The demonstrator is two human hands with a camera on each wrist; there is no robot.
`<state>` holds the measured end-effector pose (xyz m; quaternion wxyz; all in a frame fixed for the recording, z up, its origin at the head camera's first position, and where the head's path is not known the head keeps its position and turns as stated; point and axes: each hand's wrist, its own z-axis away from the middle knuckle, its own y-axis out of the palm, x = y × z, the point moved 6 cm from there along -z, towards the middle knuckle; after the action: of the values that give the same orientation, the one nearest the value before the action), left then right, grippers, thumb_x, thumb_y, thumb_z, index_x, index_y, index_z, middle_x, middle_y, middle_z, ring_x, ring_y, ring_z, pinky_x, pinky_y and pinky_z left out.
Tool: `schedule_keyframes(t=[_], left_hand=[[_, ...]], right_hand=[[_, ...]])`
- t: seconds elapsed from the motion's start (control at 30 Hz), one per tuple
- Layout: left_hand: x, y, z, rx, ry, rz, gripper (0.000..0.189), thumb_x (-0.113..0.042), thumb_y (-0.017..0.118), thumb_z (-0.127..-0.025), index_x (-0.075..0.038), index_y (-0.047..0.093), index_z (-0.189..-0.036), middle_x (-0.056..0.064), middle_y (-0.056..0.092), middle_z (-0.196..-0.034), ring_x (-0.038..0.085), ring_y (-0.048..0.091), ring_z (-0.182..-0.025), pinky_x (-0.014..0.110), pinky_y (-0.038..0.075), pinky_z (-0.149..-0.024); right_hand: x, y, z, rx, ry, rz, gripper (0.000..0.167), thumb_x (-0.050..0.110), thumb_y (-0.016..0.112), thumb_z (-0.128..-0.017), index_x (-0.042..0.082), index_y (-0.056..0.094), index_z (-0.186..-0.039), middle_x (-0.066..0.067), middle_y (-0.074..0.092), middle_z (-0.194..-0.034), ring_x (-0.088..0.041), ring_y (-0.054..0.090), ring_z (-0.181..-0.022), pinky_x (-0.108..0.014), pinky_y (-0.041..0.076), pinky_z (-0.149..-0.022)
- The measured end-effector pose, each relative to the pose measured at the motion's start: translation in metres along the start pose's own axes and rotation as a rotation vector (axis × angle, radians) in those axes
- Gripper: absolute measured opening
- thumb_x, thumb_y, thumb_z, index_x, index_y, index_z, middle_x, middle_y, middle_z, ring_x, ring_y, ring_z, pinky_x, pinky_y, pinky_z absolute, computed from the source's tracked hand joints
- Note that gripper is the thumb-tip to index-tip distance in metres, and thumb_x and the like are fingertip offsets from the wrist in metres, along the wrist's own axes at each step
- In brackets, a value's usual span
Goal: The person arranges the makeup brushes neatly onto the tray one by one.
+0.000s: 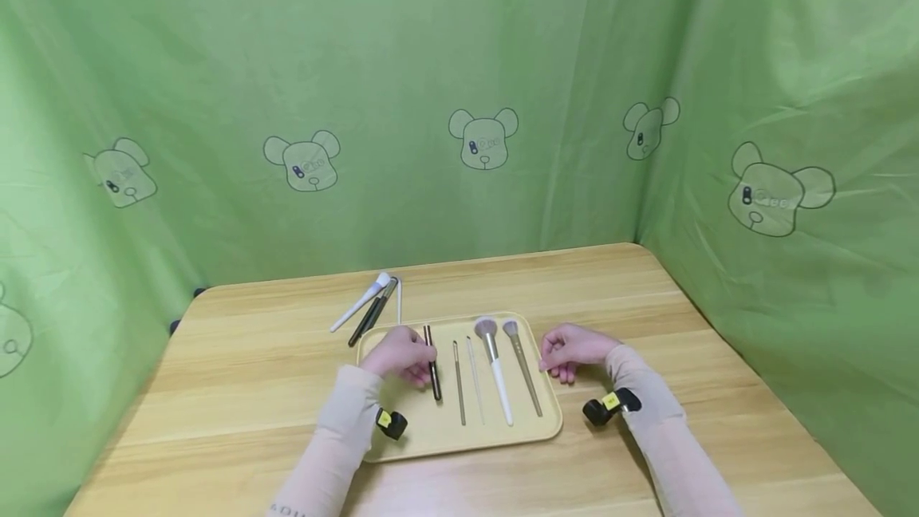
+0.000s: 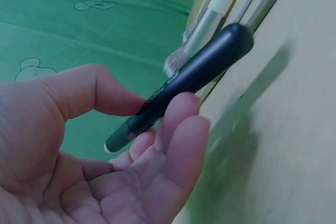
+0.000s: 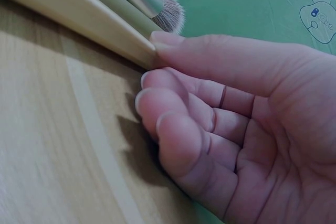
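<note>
My left hand (image 1: 400,355) pinches a slim black pen-shaped stick (image 1: 433,369) between thumb and fingers over the left part of the yellow tray (image 1: 431,448). In the left wrist view the black stick (image 2: 197,72) has a rounded end, with no bristles showing. At the tray's right edge, my right hand (image 1: 572,351) has its thumb on the rim and its fingers curled against the outside. To the right of the stick, a thin brown brush (image 1: 459,385), a thin white brush (image 1: 475,381), a large white-handled brush (image 1: 498,377) and a tan brush (image 1: 525,373) lie side by side.
Behind the tray's left corner lies a loose group: a white brush (image 1: 359,304), black brushes (image 1: 372,317) and a thin white stick (image 1: 399,301). All rest on the wooden table (image 1: 237,389). A green curtain (image 1: 402,62) with bear outlines surrounds the table's back and sides.
</note>
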<state>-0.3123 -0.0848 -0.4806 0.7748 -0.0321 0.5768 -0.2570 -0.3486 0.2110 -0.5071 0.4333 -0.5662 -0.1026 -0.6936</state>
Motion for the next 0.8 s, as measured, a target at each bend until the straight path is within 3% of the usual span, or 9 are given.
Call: schedule_keyframes(t=[0.33,0.6,0.8], left_hand=[[0.003,0.016,0.004,0.064,-0.031,-0.004,0.014,-0.008,0.064,-0.085,0.005,0.063,-0.083,0.016,0.069,-0.07,0.016,0.065,-0.053,0.034,0.063,-0.059],[0.006,0.02,0.003,0.053,-0.047,0.003,0.013,-0.007,0.066,-0.08,0.005,0.064,-0.079,0.016,0.069,-0.068,0.016,0.064,-0.052,0.034,0.062,-0.057],[0.006,0.02,0.005,0.039,-0.051,-0.041,0.012,-0.007,0.067,-0.081,0.005,0.064,-0.078,0.015,0.068,-0.065,0.016,0.064,-0.05,0.033,0.062,-0.055]], right_hand=[[-0.004,-0.001,-0.002,-0.009,-0.012,0.015,0.017,0.01,0.068,-0.086,-0.003,0.057,-0.087,-0.001,0.062,-0.066,-0.007,0.057,-0.051,-0.019,0.053,-0.049],[-0.004,-0.001,-0.003,-0.011,-0.007,0.016,0.015,0.009,0.068,-0.087,-0.001,0.057,-0.086,-0.001,0.062,-0.066,-0.007,0.057,-0.051,-0.019,0.053,-0.048],[-0.004,-0.001,-0.003,-0.015,-0.007,0.017,0.014,0.009,0.068,-0.087,0.0,0.057,-0.086,-0.001,0.062,-0.066,-0.007,0.057,-0.05,-0.019,0.053,-0.048]])
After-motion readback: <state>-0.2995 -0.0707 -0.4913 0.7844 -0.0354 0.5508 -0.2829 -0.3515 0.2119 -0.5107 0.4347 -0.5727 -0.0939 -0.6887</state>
